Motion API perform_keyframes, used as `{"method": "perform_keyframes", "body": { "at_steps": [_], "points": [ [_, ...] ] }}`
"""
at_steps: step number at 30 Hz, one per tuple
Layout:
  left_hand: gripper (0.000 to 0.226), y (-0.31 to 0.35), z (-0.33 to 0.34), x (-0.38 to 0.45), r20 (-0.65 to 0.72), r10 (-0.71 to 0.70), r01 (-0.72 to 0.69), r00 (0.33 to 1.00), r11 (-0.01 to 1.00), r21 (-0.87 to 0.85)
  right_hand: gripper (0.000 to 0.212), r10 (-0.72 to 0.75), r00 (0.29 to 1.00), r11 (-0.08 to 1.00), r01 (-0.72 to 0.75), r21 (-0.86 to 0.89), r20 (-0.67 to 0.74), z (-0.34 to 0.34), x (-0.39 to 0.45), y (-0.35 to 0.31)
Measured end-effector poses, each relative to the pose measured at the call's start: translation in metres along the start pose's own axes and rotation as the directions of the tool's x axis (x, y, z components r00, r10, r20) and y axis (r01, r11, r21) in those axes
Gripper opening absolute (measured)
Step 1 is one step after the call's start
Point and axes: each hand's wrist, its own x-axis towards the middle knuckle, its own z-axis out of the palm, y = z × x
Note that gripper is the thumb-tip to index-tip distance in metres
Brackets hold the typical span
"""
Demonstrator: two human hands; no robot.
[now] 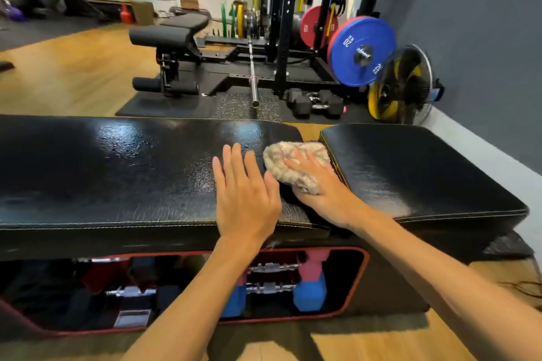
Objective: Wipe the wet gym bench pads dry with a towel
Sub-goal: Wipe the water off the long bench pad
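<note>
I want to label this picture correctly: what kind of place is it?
Most likely a small gym: a black squat rack, a blue weight plate, and padded benches, one being wiped with a towel.

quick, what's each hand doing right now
Left hand: open, flat on the long pad.
Right hand: open, pressing the towel down.

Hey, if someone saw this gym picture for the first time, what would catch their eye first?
Probably the two hands at the centre: the right hand presses a beige towel onto the long bench pad by the gap before the short pad, while the left hand lies flat beside it. Next, the wet sheen across the long pad's far side. Behind, at right, a blue weight plate stands out on the rack.
</note>
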Motion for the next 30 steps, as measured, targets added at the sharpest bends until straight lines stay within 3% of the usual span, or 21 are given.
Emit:
{"method": "perform_keyframes", "body": {
  "at_steps": [4,8,10,13,19,23,30],
  "points": [
    [0.056,0.001,-0.002,0.0,-0.012,0.007,-0.008,1.0,0.998,-0.056,0.074,-0.002,1.0,1.0,0.002,0.01,-0.019,0.002,-0.032,-0.016],
    [0.052,-0.001,-0.018,-0.002,0.077,0.115,-0.096,0.99,0.973,-0.211,0.076,0.002,0.999,0.999,-0.003,-0.034,-0.035,0.004,-0.06,-0.038],
    [0.046,-0.018,-0.027,-0.001,0.096,0.089,-0.078,0.991,0.991,-0.112,0.08,0.023,1.0,0.997,-0.023,-0.079,0.001,0.002,-0.068,-0.047],
    [0.049,-0.064,-0.041,0.004,0.138,-0.065,0.051,0.988,0.994,0.1,0.082,0.075,0.995,0.989,-0.066,-0.136,0.061,-0.005,-0.064,-0.053],
    [0.056,-0.085,-0.034,0.01,0.08,-0.193,0.19,0.978,0.981,0.041,0.092,0.084,0.991,0.962,-0.054,-0.269,0.101,-0.003,0.0,-0.05],
    [0.058,-0.088,-0.026,0.011,0.021,-0.284,0.283,0.959,0.958,0.039,0.075,0.096,0.993,0.944,-0.071,-0.323,0.065,0.003,0.053,-0.034],
    [0.068,-0.083,-0.022,0.008,-0.065,-0.231,0.236,0.971,0.969,0.072,0.067,0.131,0.991,0.921,-0.113,-0.374,0.023,0.008,0.123,-0.01]
  ]
}}
